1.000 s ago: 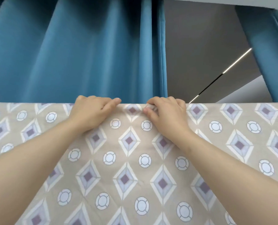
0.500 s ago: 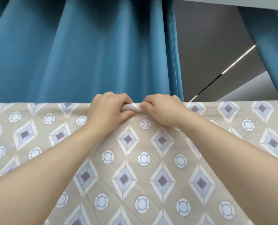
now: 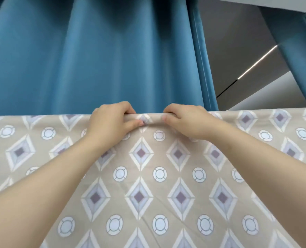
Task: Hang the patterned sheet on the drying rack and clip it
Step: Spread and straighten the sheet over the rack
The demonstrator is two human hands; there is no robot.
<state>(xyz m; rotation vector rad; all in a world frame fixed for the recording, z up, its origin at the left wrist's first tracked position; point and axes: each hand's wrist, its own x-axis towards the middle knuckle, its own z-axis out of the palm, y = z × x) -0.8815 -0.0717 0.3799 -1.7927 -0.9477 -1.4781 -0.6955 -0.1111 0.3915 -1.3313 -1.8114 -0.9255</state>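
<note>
- The curtain (image 3: 95, 56) fills the space beyond my hands, blue and pleated, with a grey wall to the right of it. It plays no part in the job.
- The sheet (image 3: 159, 176) is the task's thing. It hangs in front of me, draped over a straight top line that runs past both hands to either side and falls away below my forearms. I judge that line to be a bar of the rack, but the bar itself is covered and I cannot see it.
- My left hand (image 3: 111, 120) is curled over the top fold, fingers hooked over the far side, thumb pressed into the near face of the cloth.
- My right hand (image 3: 186, 120) sits just beside it in the same closed grip on the fold, thumb tip on the near face.
- Between the hands the fold (image 3: 148, 117) is bunched into a small roll, a short stretch of it bare.
- Step in hand, as I read it: hanging looks done and I am gathering the top edge at the spot to be clipped.
- I see no clip anywhere, in either hand or on the sheet.
- Next move would call for one hand to keep the roll pinched while the other lets go to fetch a clip and seat it over that bare stretch.
</note>
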